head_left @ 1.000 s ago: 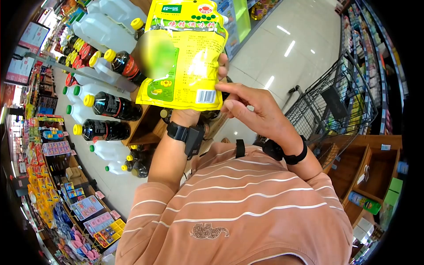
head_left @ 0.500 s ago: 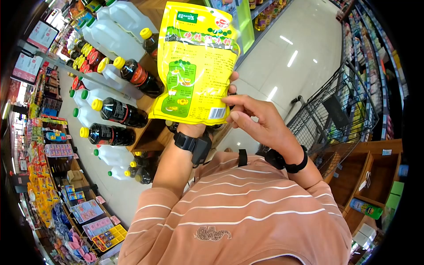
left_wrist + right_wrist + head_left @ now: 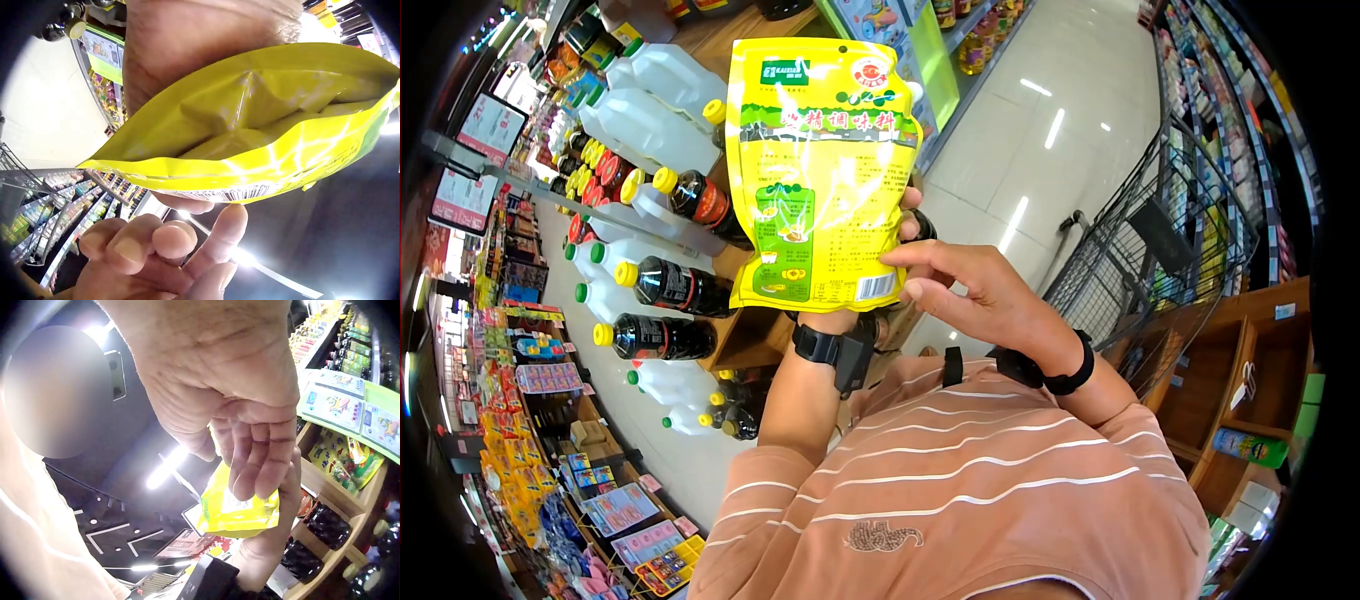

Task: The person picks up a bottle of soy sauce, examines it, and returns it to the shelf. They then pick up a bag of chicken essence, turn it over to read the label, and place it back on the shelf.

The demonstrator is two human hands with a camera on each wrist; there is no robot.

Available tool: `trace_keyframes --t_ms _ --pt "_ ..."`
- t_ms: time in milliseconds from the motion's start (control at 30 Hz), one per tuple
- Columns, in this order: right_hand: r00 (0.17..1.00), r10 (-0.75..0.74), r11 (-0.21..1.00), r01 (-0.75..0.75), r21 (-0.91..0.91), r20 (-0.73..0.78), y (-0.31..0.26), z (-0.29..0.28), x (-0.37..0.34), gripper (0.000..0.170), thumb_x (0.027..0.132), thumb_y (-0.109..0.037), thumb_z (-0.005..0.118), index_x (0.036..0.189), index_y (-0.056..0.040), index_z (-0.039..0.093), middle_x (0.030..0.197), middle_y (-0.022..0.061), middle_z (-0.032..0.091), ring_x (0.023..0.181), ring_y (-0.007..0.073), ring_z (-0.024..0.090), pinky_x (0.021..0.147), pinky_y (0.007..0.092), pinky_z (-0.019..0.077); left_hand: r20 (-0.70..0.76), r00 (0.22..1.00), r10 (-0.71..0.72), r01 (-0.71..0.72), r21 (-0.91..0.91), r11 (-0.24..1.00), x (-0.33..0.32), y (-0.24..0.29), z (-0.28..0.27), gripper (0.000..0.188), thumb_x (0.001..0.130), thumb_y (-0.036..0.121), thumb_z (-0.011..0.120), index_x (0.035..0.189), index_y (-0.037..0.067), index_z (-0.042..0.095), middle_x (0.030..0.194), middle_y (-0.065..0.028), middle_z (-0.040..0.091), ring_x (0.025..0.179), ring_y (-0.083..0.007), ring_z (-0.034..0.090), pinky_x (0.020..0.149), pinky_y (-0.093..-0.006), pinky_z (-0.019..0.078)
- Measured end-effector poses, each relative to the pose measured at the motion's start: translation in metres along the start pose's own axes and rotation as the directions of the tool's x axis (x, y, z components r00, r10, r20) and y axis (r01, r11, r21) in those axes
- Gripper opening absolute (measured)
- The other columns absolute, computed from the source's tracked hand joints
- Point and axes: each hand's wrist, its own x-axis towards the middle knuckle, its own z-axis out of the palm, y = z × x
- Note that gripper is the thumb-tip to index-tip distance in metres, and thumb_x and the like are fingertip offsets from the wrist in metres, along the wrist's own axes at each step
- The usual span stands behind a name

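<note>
A yellow pouch (image 3: 825, 180) with green panels and a barcode stands upright in the head view, its printed side toward the camera. From behind, the left hand (image 3: 911, 212) holds it; only some fingertips show past its right edge, and the palm is hidden. The right hand (image 3: 970, 290) is at the pouch's lower right, index finger extended to its surface near the barcode. In the left wrist view the pouch's bottom (image 3: 250, 119) spans the picture, with the right hand (image 3: 162, 256) below it. The right wrist view shows the right hand (image 3: 237, 412) in front of the pouch (image 3: 240, 509).
Dark bottles with yellow caps (image 3: 670, 285) and white jugs (image 3: 645, 120) stand on the left around a wooden shelf (image 3: 745, 340). A black wire cart (image 3: 1150, 250) is on the right, beside a wooden rack (image 3: 1240, 390). Pale tiled floor (image 3: 990, 180) runs along the aisle.
Over the last second the pouch and both hands first shifted right and down in the head view, then the pouch moved back left and lower. The index finger remains by the pouch's lower right.
</note>
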Motion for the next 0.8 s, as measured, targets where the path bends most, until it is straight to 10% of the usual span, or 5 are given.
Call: trace_keyframes --t_ms 800 --pt "0.996 -0.091 0.996 0.091 -0.015 -0.025 0.0052 0.0078 -0.0015 0.046 0.095 -0.006 0.064 0.14 -0.0079 0.057 0.08 0.0055 0.066 0.07 0.0117 0.062 0.067 0.0264 0.0497 0.066 0.998 -0.008 0.013 -0.086 0.996 -0.0032 0.0008 -0.0016 0.07 0.101 0.052 0.051 0.151 0.005 0.038 0.144 -0.0292 0.048 0.116 -0.0432 0.061 0.092 -0.0569 0.0571"
